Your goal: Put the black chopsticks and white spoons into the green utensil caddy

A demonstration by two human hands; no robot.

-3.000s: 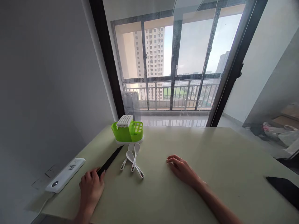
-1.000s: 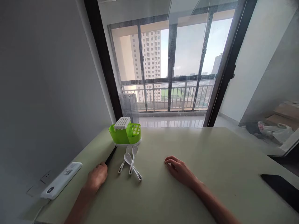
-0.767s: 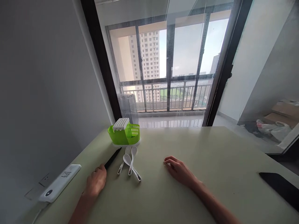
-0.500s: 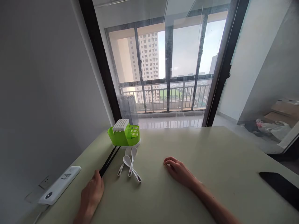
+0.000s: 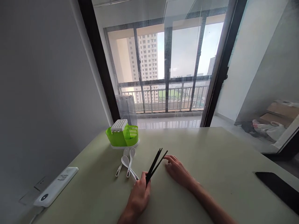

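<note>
My left hand (image 5: 139, 192) is closed around several black chopsticks (image 5: 154, 165), held by their lower ends, with the tips fanned out and pointing up and away. To the right, my right hand (image 5: 177, 169) lies on the table with its fingers loosely stretched toward the chopstick tips, holding nothing. White spoons (image 5: 132, 153) with marked handles lie crossed in a pile left of the chopsticks; my left hand covers the end of one handle. Behind the spoons stands a green utensil holder (image 5: 118, 139) with a white slotted top and white base.
The pale green table (image 5: 196, 146) reaches to a glass door. A white power strip (image 5: 57, 186) lies along the left edge by the wall. A flat black object (image 5: 277, 188) rests at the right edge. Boxes and bags (image 5: 277, 121) are on the floor at right.
My left hand has carried the chopsticks rightward, from left of the spoons to right of them, near my right hand. My right hand's fingers have straightened a little.
</note>
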